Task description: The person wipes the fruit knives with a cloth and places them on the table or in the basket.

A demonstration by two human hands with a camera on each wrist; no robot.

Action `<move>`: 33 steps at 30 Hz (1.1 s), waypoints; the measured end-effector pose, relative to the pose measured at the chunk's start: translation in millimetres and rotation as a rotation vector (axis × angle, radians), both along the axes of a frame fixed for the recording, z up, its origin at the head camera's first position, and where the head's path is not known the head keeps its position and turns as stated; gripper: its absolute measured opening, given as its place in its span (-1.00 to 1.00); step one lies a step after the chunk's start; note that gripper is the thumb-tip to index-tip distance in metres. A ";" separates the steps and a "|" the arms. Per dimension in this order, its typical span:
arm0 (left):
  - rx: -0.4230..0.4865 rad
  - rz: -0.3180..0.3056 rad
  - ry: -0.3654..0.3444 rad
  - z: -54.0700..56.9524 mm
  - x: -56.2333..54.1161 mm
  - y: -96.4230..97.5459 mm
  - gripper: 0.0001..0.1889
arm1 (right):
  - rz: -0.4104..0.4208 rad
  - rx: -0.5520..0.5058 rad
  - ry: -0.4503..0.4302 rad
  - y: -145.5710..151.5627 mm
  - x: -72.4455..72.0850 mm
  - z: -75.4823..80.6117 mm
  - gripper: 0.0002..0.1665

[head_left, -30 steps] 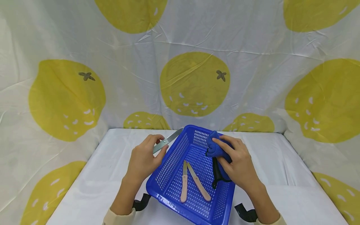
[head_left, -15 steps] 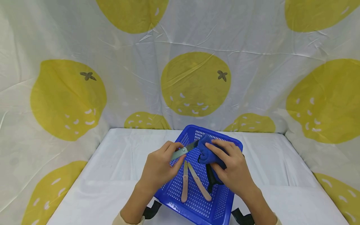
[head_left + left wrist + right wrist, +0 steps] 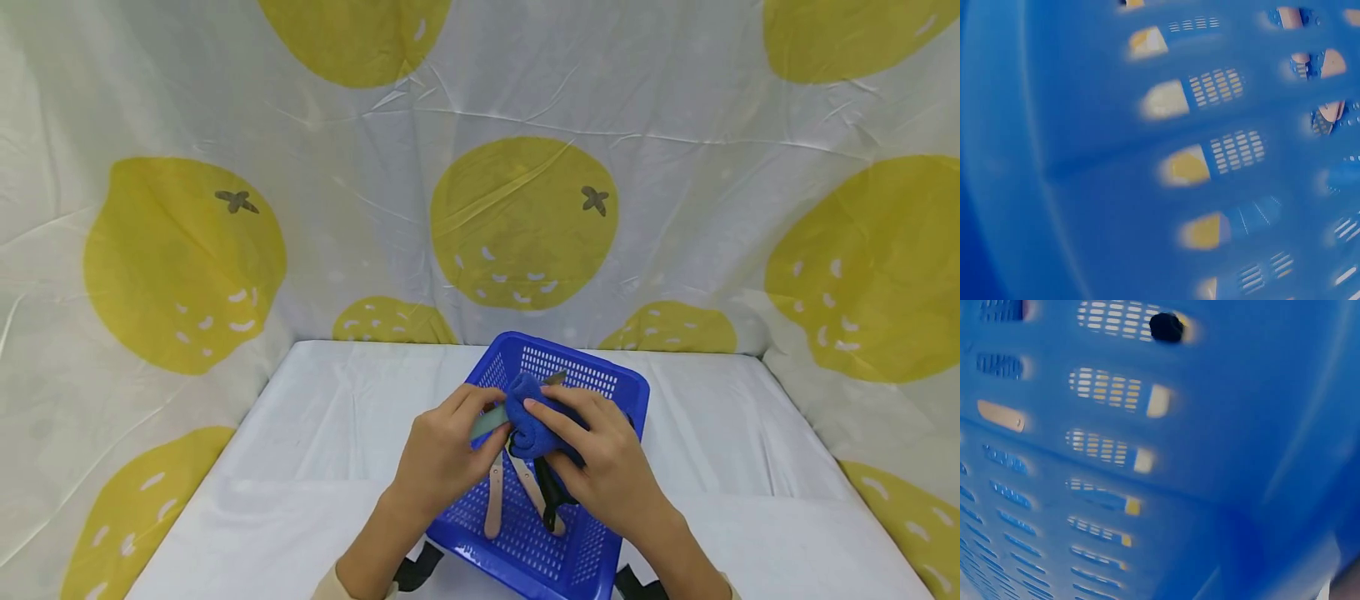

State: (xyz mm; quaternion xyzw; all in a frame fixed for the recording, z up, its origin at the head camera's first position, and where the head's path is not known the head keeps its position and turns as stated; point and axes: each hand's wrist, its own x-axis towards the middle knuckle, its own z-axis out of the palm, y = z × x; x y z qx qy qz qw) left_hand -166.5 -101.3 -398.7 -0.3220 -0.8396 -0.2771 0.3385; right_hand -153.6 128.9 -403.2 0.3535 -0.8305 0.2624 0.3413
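Note:
My left hand point(image 3: 447, 439) pinches the pale green handle of a knife point(image 3: 491, 421) over the blue basket. In my right hand point(image 3: 600, 450) is a bunched blue cloth point(image 3: 529, 421), folded around the knife's blade. Only the blade tip shows beyond the cloth; the rest is hidden. A black strap hangs below the cloth. Inside the basket point(image 3: 480, 546) lie two knives with pale pink handles, one on the left point(image 3: 493, 500) and one on the right point(image 3: 528, 483), the latter partly covered by the strap. Both wrist views are filled by the basket's slotted wall point(image 3: 1097, 206).
The basket stands at an angle on a white-covered table point(image 3: 360, 417). Behind the table hangs a white curtain point(image 3: 360, 208) printed with yellow lemons. A black band sits below each wrist.
My left hand has carried the green-handled knife right, over the basket, while my right hand brought the cloth left to meet it. The blade has gone from bare to wrapped in the cloth.

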 end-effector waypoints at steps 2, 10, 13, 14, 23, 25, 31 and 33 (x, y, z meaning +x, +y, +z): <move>0.031 -0.017 0.003 -0.5 0.1 0.3 -0.64 | -0.004 0.003 0.000 -0.5 0.4 0.3 -0.45; 0.079 -0.115 0.016 -0.5 0.6 0.1 -0.70 | -0.048 0.008 0.072 -4.0 1.8 0.3 -0.47; 0.094 -0.138 0.004 -0.1 0.9 -0.2 -0.70 | -0.062 0.002 0.097 -4.6 2.1 0.6 -0.48; 0.098 -0.143 -0.003 0.2 1.2 -0.3 -0.70 | -0.069 0.002 0.103 -4.4 2.3 0.8 -0.48; 0.100 -0.157 -0.011 3.4 1.3 -4.4 -0.73 | -0.110 0.004 0.088 4.4 -1.7 3.0 -0.48; 0.101 -0.161 -0.014 3.2 1.4 -5.8 -0.74 | -0.122 -0.004 0.084 6.9 -2.9 2.9 -0.41; 0.098 -0.182 -0.008 3.0 0.9 -7.7 -0.74 | -0.158 -0.038 0.097 14.6 -6.8 2.3 -0.38; 0.091 -0.182 -0.002 2.6 0.0 -8.3 -0.73 | -0.168 -0.048 0.104 17.2 -9.0 1.4 -0.37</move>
